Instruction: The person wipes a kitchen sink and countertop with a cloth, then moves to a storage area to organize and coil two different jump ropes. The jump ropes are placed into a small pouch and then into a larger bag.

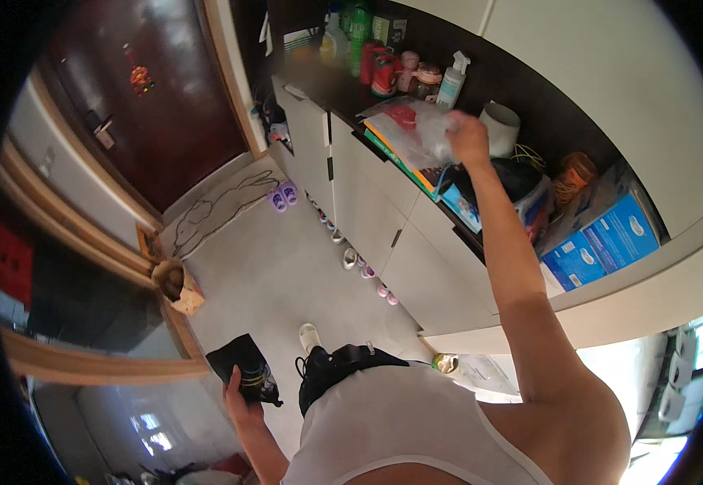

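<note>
My left hand (241, 400) grips a black pouch (245, 368) with printing on its front, held low over the floor. On the dark open shelf of the cabinet, my right hand (469, 138) is closed on the edge of a clear plastic bag (430, 130), slightly blurred. Something red shows through that bag. Beneath it lie flat books or folders (397, 159) with green and orange edges. Just behind my right hand stands a pale grey cylindrical container (500, 128). A white spray bottle (451, 82) is a little farther left.
Red cans (385, 74), a lidded jar (425, 82) and a green bottle (360, 36) stand along the shelf. Blue packages (603, 242) lie at its right end. Shoes (349, 259) line the cabinet's foot. Purple clogs (282, 196), a cable (224, 203) and a paper bag (179, 288) are on the floor.
</note>
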Demonstrator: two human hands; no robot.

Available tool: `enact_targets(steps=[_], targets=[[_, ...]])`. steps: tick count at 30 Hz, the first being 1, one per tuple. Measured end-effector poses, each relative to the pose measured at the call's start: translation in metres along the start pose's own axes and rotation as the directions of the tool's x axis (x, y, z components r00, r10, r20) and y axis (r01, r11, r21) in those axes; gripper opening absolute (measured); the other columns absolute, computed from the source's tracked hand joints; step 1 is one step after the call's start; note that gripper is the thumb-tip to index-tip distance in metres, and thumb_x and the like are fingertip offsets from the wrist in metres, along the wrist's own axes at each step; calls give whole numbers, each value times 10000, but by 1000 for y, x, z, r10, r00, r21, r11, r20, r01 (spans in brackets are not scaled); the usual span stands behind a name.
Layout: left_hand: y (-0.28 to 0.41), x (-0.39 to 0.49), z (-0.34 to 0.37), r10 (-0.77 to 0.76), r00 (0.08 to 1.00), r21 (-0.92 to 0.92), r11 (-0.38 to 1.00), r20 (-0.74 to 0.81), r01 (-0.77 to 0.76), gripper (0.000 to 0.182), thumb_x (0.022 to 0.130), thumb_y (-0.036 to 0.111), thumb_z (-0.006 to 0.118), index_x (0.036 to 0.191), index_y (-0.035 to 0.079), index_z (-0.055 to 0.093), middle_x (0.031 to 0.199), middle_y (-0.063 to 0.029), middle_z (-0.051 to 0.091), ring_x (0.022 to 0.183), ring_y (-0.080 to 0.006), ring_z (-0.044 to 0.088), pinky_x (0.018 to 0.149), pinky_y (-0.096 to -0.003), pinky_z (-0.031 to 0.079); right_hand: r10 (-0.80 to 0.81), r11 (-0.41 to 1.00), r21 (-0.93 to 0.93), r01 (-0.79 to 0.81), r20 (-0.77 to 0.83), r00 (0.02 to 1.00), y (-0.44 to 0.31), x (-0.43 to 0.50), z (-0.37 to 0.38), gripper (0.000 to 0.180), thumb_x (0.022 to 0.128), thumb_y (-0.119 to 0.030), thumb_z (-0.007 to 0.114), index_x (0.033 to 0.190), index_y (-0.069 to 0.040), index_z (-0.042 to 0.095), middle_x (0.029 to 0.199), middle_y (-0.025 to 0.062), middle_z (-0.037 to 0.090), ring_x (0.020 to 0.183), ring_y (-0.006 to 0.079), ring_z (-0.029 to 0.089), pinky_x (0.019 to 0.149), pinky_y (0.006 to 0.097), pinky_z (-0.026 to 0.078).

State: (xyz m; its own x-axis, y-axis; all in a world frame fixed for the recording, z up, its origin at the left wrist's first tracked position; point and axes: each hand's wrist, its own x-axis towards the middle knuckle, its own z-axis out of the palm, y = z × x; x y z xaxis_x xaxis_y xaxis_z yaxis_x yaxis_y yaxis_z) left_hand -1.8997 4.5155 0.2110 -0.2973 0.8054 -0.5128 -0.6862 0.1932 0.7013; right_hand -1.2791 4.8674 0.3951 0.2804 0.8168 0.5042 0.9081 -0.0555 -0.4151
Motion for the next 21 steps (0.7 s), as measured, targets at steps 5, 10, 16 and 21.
enact_targets(steps=[5,10,16,21], targets=[[47,114,-5,-38,995,70,997,-94,44,449,982,135,772,1386,26,612,1252,-146,731,1080,-310,744,895,-468,632,129,967,253,-26,-401,907,-61,55,-14,368,866,-93,773,1233,-121,780,998,219,781,926,362,769,839,438,591],[113,199,70,-32,995,132,991,98,19,518,974,59,766,1459,20,589,1333,-128,713,1162,-303,719,977,-442,603,71,981,195,-9,-310,948,-119,45,32,369,872,-47,734,1236,-101,765,940,202,757,838,299,751,800,397,592],[156,243,165,9,989,344,937,148,-60,569,968,92,797,1485,30,568,1403,-95,673,1221,-251,677,1023,-406,563,-172,980,66,187,-186,967,-123,45,99,525,859,36,703,1347,-157,719,1217,193,727,1068,393,726,948,434,592],[142,270,192,-108,946,335,942,304,0,573,968,111,804,1484,34,566,1394,-96,675,1225,-251,672,1042,-405,547,-179,982,-85,167,-164,970,-84,53,63,537,878,21,700,1379,-171,709,1270,192,715,1129,395,709,1007,448,580]])
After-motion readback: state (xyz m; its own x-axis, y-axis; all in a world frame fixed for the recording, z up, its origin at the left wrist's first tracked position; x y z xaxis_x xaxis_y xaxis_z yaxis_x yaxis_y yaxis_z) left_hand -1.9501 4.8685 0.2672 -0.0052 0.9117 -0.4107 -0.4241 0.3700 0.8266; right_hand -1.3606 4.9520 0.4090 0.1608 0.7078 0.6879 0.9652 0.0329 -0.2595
